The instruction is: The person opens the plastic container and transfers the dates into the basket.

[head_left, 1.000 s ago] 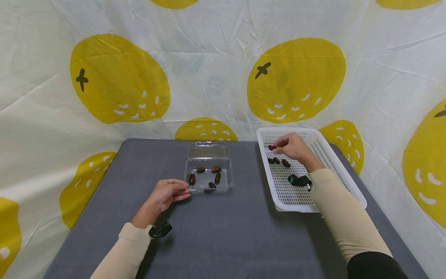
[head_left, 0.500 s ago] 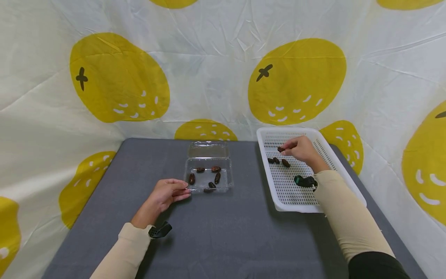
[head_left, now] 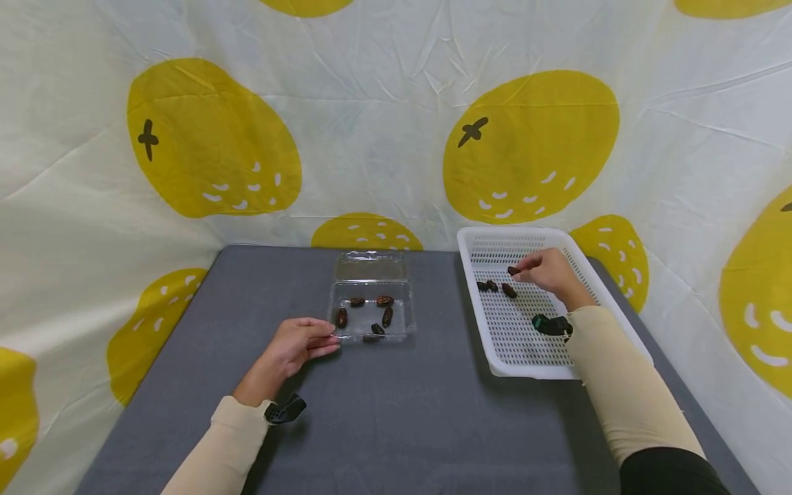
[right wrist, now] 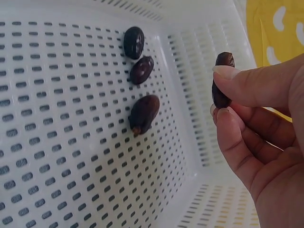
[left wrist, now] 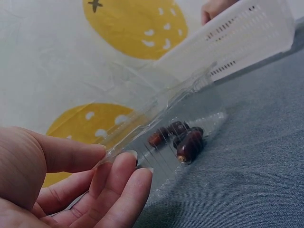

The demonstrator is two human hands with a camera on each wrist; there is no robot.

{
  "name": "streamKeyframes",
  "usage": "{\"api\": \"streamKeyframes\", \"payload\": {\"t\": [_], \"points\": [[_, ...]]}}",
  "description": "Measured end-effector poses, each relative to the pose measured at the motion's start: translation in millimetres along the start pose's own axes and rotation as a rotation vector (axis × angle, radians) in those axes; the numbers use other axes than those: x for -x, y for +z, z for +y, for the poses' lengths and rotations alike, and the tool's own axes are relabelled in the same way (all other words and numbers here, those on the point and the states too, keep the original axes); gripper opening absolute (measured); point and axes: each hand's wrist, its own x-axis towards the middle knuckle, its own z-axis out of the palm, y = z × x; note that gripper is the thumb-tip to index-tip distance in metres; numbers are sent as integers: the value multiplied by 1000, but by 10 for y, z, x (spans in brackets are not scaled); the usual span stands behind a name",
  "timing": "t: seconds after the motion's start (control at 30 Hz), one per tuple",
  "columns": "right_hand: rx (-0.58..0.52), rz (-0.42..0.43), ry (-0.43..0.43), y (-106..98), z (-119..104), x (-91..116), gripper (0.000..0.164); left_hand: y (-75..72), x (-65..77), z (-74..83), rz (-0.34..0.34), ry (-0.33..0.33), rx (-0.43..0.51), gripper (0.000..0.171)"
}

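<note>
My right hand pinches a dark brown date between thumb and fingers, over the white perforated basket. Three more dates lie on the basket floor, the largest one nearest in the right wrist view. At the left, my left hand pinches the near left corner of a clear plastic clamshell box between thumb and fingers. Its lid stands raised at the back. Several dates lie inside, among them a glossy one close to the front wall.
Both containers stand on a table with a grey cloth. Behind it hangs a white curtain with large yellow fruit prints. A black strap device sits on the left wrist, another on the right.
Within the basket, my right hand has moved to the right and slightly nearer, carrying the date. My left hand stays at the box corner.
</note>
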Motion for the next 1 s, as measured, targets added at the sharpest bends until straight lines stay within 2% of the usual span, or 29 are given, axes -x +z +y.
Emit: {"api": "streamKeyframes", "payload": {"t": [0.33,0.83,1.0], "points": [[-21,21,19,-9,186,12,30,-7,5,-12,-3,2,-2,7],[-44,30,66,4,419,16,37,5,-3,-25,-2,4,-3,6],[-44,33,78,29,480,-32,37,7,-13,-37,6,9,-3,12]]}}
